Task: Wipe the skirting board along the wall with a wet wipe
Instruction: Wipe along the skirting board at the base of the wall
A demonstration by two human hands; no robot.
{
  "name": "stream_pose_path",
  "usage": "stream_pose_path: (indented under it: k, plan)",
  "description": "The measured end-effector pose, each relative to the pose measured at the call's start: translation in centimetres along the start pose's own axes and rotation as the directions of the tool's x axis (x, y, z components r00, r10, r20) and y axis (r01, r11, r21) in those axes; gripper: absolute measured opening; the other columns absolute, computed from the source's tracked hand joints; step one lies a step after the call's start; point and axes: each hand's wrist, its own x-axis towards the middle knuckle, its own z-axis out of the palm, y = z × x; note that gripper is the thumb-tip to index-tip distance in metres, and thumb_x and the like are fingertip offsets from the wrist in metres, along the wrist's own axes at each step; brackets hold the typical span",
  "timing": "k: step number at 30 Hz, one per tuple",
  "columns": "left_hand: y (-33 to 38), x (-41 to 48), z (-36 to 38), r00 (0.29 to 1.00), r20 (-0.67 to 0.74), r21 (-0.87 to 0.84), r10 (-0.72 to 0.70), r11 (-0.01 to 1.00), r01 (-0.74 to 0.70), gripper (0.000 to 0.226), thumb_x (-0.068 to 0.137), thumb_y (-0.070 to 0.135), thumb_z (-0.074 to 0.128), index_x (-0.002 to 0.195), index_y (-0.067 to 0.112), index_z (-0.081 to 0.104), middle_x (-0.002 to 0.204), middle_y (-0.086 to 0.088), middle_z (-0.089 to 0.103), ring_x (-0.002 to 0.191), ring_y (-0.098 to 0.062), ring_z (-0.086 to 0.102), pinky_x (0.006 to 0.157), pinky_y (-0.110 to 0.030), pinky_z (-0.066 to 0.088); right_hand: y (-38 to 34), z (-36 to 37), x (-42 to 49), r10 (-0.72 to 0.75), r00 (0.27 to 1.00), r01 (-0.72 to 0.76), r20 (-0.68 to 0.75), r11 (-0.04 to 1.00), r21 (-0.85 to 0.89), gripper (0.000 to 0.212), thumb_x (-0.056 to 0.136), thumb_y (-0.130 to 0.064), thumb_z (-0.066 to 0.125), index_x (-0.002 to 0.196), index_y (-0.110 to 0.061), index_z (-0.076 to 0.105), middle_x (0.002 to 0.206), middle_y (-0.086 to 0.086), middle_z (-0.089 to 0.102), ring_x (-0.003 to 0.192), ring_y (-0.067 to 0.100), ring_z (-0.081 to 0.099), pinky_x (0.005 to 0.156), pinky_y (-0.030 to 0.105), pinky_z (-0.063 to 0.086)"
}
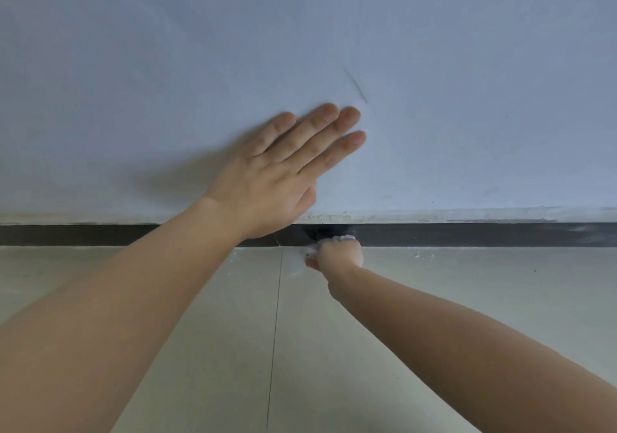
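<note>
We see the wet wipe [338,239], white and bunched, pressed against the dark skirting board [467,235] near the middle of its visible run, just where the board meets the floor [434,305]. The right grip [340,254] is clenched round the wipe, with crumpled edges of it showing above and to the left of the knuckles. The board runs as a thin dark band across the whole view, with a pale, scuffed strip along its top edge. Above it and a little to the left, the left grip [267,182] is released, fingers straight and close together, lying flat on the pale bluish wall [484,82]. Just beyond its fingertips we note a thin dark scratch [356,86] on the wall. A grout line [276,319] crosses the light floor tiles up to the board, and small white specks [423,256] lie beside the board to the right.
</note>
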Motion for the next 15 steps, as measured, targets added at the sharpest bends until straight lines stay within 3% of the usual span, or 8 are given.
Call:
stream_pose_path:
  k: [2, 4, 7, 9, 11, 13, 15]
  plan:
    - [0.1, 0.1, 0.4, 1.000, -0.031, -0.011, -0.004, 1.000, 0.003, 0.073, 0.089, 0.023, 0.046, 0.154, 0.019, 0.013, 0.157, 0.000, -0.011, 0.145, -0.014, -0.009, 0.116, -0.034, 0.001, 0.1, 1.0, -1.6, -0.025, 0.988, -0.022, 0.150, 0.952, 0.306, 0.029, 0.097, -0.015, 0.045, 0.121, -0.005, 0.057, 0.115, 0.012, 0.064, 0.106, 0.025, 0.062, 0.084, 0.028, 0.046]
    - [-0.1, 0.1, 0.8, 0.999, -0.052, 0.005, -0.009, 1.000, 0.009, 0.073, 0.089, 0.022, 0.044, 0.155, 0.020, 0.011, 0.157, 0.001, -0.013, 0.145, -0.013, -0.012, 0.116, -0.034, 0.001, 0.4, 1.0, -2.6, -0.161, 0.960, 0.059, 0.231, 0.918, 0.392, 0.022, 0.093, -0.015, 0.052, 0.101, 0.001, 0.064, 0.087, 0.011, 0.069, 0.082, 0.024, 0.069, 0.074, 0.032, 0.056]
    - [-0.2, 0.1, 0.9, 0.999, -0.042, -0.009, -0.007, 1.000, 0.007, 0.072, 0.091, 0.025, 0.043, 0.155, 0.021, 0.010, 0.157, 0.002, -0.015, 0.145, -0.013, -0.015, 0.116, -0.033, 0.000, 2.1, 0.1, -3.1, -0.086, 0.968, 0.071, 0.236, 0.995, 0.071, 0.023, 0.089, -0.018, 0.050, 0.096, 0.000, 0.062, 0.064, 0.008, 0.066, 0.056, 0.018, 0.064, 0.056, 0.024, 0.047]
    - [-0.1, 0.1, 0.9, 1.000, -0.026, -0.012, -0.002, 1.000, 0.002, 0.072, 0.091, 0.028, 0.042, 0.155, 0.021, 0.009, 0.157, 0.002, -0.017, 0.145, -0.013, -0.016, 0.116, -0.033, -0.003, 2.9, -0.8, -2.6, 0.044, 0.984, -0.058, 0.170, 0.995, 0.082, 0.019, 0.092, -0.019, 0.047, 0.092, -0.004, 0.058, 0.061, 0.006, 0.064, 0.051, 0.016, 0.061, 0.054, 0.023, 0.048]
    - [-0.2, 0.1, 0.9, 1.000, -0.021, -0.012, -0.005, 1.000, 0.005, 0.072, 0.091, 0.030, 0.042, 0.155, 0.022, 0.009, 0.156, 0.002, -0.019, 0.145, -0.012, -0.018, 0.116, -0.033, -0.004, 2.4, -1.4, -1.8, 0.143, 0.981, -0.181, 0.134, 0.925, 0.333, 0.017, 0.096, -0.017, 0.046, 0.088, -0.005, 0.055, 0.066, 0.006, 0.063, 0.053, 0.018, 0.062, 0.050, 0.022, 0.052]
    - [-0.2, 0.1, 0.9, 1.000, -0.011, -0.021, -0.010, 1.000, 0.010, 0.072, 0.092, 0.033, 0.040, 0.155, 0.022, 0.007, 0.156, 0.003, -0.021, 0.144, -0.011, -0.019, 0.116, -0.032, -0.006, 1.4, -0.8, -1.1, 0.124, 0.985, -0.170, 0.123, 0.852, 0.495, 0.010, 0.095, -0.011, 0.047, 0.097, -0.003, 0.052, 0.081, 0.011, 0.062, 0.062, 0.019, 0.062, 0.057, 0.025, 0.058]
    - [-0.2, 0.1, 0.8, 1.000, 0.004, -0.028, -0.007, 1.000, 0.007, 0.073, 0.092, 0.035, 0.039, 0.155, 0.022, 0.005, 0.155, 0.003, -0.023, 0.144, -0.011, -0.021, 0.116, -0.032, -0.008, -0.4, 0.8, -1.6, 0.044, 0.985, -0.130, 0.165, 0.819, 0.559, 0.010, 0.095, -0.009, 0.043, 0.097, -0.006, 0.052, 0.090, 0.014, 0.063, 0.066, 0.022, 0.062, 0.073, 0.035, 0.058]
